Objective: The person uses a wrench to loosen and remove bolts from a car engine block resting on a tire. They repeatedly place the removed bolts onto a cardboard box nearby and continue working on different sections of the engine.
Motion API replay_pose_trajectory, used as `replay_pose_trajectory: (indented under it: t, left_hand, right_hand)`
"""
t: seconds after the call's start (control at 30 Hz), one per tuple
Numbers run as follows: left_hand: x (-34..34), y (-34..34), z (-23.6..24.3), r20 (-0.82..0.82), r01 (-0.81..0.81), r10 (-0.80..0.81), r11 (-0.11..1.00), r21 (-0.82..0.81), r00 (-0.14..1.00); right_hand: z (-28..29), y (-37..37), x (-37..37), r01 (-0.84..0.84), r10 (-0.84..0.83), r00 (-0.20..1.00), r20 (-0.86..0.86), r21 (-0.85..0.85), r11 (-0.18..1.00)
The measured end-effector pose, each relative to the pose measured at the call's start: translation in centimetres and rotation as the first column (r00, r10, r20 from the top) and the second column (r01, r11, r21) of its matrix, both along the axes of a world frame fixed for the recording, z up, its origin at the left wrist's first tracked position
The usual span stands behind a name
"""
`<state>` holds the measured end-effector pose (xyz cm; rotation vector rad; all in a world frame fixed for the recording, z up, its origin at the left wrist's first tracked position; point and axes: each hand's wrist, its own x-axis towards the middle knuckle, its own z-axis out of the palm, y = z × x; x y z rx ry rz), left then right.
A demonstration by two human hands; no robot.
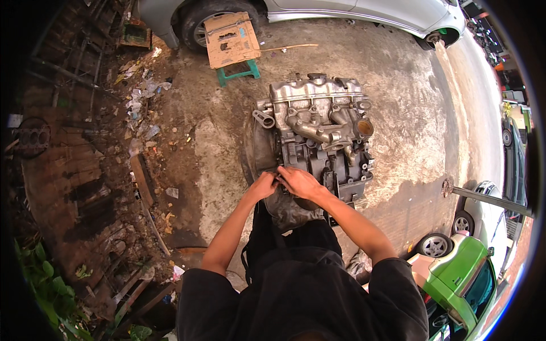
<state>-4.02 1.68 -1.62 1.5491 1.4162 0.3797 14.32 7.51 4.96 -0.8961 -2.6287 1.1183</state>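
A car engine [324, 126] rests in front of me, its silvery cover and curved manifold pipes at the far side and its dark block nearer. My left hand [263, 186] is closed at the block's near left corner, fingertips pinched together. Beside it, almost touching, my right hand [299, 183] is bent over the same spot with its fingers curled. Something small and dark shows between the fingertips, too hidden to name. Under the engine and along its left side lies a black, rounded rubbery thing [259, 145], perhaps a tyre.
Beyond the engine, a cardboard-topped green stool [238, 69] stands against a silver car [364, 12]. Litter [142, 99] and wood scraps [142, 179] line the left side. A green vehicle [458, 278] is parked at lower right, near a metal post [489, 199].
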Motion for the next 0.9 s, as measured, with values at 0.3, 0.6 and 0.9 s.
replay_pose_trajectory:
  t: [0.3,0.6,0.9]
  left_hand:
    - [0.6,-1.0,0.4,-0.066,-0.092,0.096,0.993,0.068,0.993]
    - [1.6,-2.9,-1.8,-0.056,-0.13,0.151,0.953,0.274,0.987]
    - [-0.3,2.6,-1.1,0.003,0.003,-0.003,0.968,-0.253,1.0]
  right_hand:
    - [-0.2,1.8,-1.2,-0.133,0.132,0.991,0.036,0.003,0.991]
    - [0.2,-0.8,2.4,-0.374,0.352,0.921,0.165,0.133,0.918]
    - [-2.7,4.6,0.6,0.387,-0.399,0.916,0.039,-0.349,0.854]
